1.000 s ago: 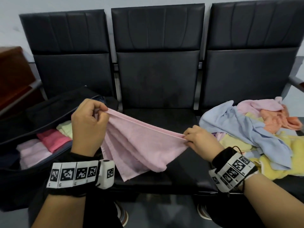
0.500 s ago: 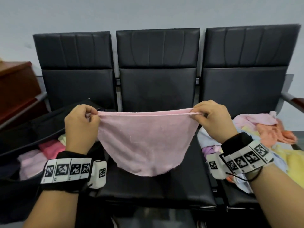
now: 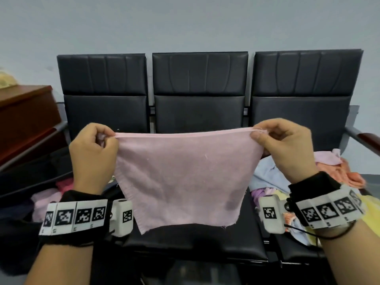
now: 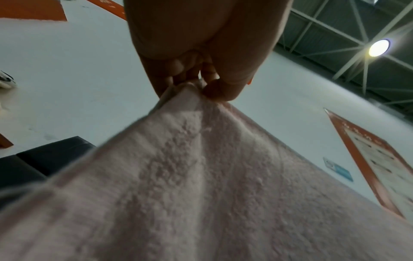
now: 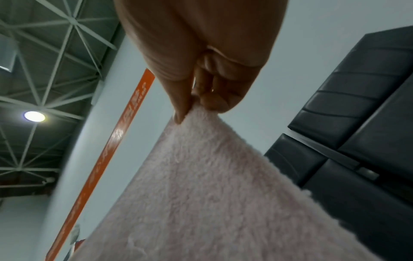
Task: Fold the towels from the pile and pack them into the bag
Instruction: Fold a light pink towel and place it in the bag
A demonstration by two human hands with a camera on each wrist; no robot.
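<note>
A light pink towel (image 3: 181,177) hangs spread out in the air over the middle seat, its top edge pulled taut. My left hand (image 3: 104,138) pinches the top left corner, and my right hand (image 3: 261,133) pinches the top right corner. The left wrist view shows thumb and fingers of my left hand (image 4: 201,88) closed on the pink towel (image 4: 201,176). In the right wrist view my right hand (image 5: 192,109) nips the corner of the pink towel (image 5: 212,185). The open dark bag (image 3: 30,167) lies on the left seat with folded pink towels inside. The towel pile (image 3: 333,171) sits on the right seat.
A row of three black padded chairs (image 3: 199,112) stands against a pale wall. A brown wooden cabinet (image 3: 24,118) is at the far left. A metal and wood armrest (image 3: 362,136) juts out at the right, above the pile.
Both hands have risen and moved apart with the pink towel, which went from bunched and slanted to spread flat and hanging. My head has tilted upward.
</note>
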